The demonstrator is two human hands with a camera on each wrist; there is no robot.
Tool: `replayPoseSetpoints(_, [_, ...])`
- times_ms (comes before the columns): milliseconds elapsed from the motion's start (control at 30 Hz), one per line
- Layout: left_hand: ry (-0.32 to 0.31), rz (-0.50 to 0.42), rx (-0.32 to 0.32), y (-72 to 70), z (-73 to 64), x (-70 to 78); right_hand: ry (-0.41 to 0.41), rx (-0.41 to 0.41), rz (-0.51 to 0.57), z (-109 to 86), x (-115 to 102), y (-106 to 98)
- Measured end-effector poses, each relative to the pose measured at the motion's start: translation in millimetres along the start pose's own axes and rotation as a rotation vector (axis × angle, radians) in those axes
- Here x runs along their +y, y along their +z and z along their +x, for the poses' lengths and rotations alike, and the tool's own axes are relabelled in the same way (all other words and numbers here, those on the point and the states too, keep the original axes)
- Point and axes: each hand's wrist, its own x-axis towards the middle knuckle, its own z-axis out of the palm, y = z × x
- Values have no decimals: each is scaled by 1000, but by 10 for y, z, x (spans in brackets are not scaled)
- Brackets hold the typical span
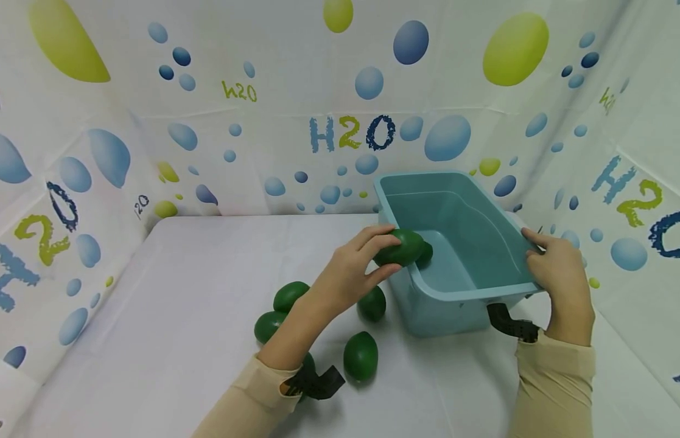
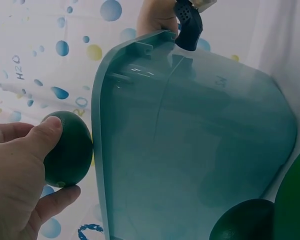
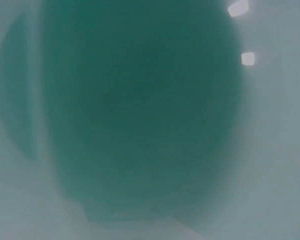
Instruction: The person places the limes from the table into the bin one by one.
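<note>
In the head view my left hand (image 1: 347, 267) pinches a dark green avocado (image 1: 401, 248) between thumb and fingers at the left rim of a teal plastic bin (image 1: 455, 296). The left wrist view shows the held avocado (image 2: 69, 150) right beside the bin's rim, with the thumb on its near side. Another avocado (image 1: 425, 254) lies inside the bin against its left wall, partly hidden by the held one. My right hand (image 1: 561, 271) grips the bin's right rim near the front corner. The right wrist view holds only a blurred teal surface (image 3: 145, 115).
On the white-covered table (image 1: 197, 292) left of the bin lie several more avocados, one (image 1: 371, 303) close to its wall and one (image 1: 361, 357) nearer me. My left forearm partly covers others (image 1: 268, 326). A patterned curtain (image 1: 279, 146) stands behind and at both sides.
</note>
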Motion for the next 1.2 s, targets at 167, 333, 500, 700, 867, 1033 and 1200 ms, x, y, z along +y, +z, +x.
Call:
replayPoseSetpoints(167, [46,-9,25,21,14,-4,6,0,8,9,9,11])
replayPoseSetpoints(333, [58,-3,30,12,13,-15,11,-3,10,13,4,14])
replayPoseSetpoints(500, [29,20,-20,1,3,-11,9,-1,4,19,6,9])
replayPoseSetpoints(700, [-35,7,-78,-2,2,6,-1,-5,-3,26,11,-5])
replayPoseSetpoints(867, [-44,-16,-65,9,27,7,-11,-8,-8,35,15,-22])
replayPoseSetpoints(1033, [-9,-7,-32,10,48,1,-6,-12,-18,42,7,-35])
replayPoseSetpoints(1200, [16,20,-20,17,50,-3,8,-17,-9,57,22,-10])
